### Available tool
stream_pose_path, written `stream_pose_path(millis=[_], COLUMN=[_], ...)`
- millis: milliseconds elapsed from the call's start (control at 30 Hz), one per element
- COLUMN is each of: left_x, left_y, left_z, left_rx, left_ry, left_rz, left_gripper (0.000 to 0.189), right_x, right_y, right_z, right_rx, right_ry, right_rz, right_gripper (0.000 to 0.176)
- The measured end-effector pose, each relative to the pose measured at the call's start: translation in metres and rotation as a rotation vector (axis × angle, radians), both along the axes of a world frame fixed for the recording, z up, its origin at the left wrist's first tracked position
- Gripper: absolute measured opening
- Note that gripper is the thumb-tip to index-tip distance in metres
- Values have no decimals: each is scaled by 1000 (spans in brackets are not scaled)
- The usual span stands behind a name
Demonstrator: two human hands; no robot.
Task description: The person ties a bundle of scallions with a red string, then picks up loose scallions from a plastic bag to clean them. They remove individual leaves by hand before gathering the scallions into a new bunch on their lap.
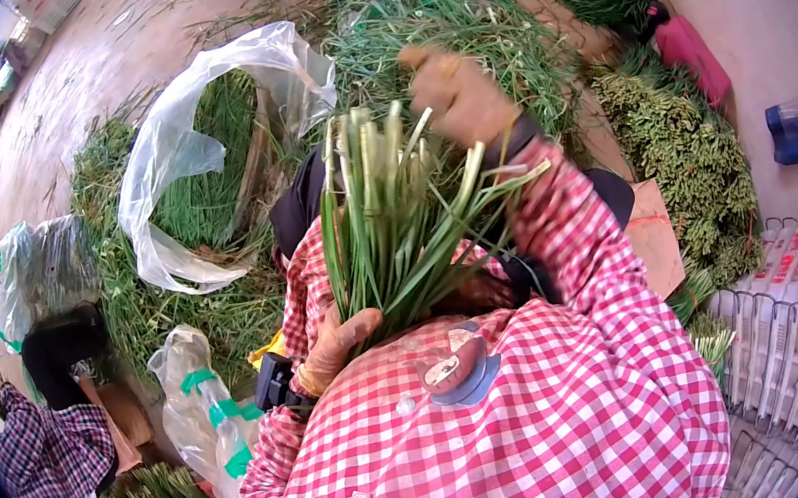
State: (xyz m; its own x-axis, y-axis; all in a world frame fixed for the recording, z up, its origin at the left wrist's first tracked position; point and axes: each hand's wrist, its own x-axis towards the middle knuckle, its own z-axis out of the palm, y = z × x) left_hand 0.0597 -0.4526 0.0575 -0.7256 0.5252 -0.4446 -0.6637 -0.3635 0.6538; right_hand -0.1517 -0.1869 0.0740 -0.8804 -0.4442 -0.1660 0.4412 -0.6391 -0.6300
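Head view: the left hand is closed around a bunch of green stalks, held before the checked shirt with its pale ends pointing far. The right hand is raised near these ends, blurred; I cannot tell if it holds something. Farther left lies clear plastic; loose greens spread far, and stacked bundles are at right.

Clear plastic obstructs the way left of the bunch.
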Motion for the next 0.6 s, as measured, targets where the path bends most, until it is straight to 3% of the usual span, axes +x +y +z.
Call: stream_pose_path(millis=[33,100,167,233,333,367,400,433,500,533,600], left_x=[3,4,1,5,3,1,2,3,7,10,20], left_y=[-4,-2,-4,-12,-8,-7,0,-1,-6,-4,-16], left_z=[-7,-3,4,-20,-12,-5,3,2,-6,-13,-43], left_rx=[-24,63,15,-138,-51,-15,5,-3,-22,-74,-113], left_ry=[-2,-58,8,44,50,37,46,28,-11,34,230], left_rz=[23,129,115,124,119,108,179,194,228,273,231], left_gripper=[64,66,69,68,60,58,52,52,53,55,55], right_x=[-23,-20,29,74,126,134,134,131,115,107,70], right_y=[25,45,36,6,-31,-39,-42,-38,-28,-27,-4], right_z=[-5,53,114,102,62,42,35,25,7,-6,-30], right_rx=[-413,-97,485,995,1802,1862,1789,1676,1510,1505,1658], right_ry=[-63,127,480,782,1279,1250,1115,1115,1179,1310,1527], right_rz=[53,-183,-126,37,172,147,198,156,106,-80,-422], right_gripper=[23,27,40,67,106,115,105,75,35,10,10])
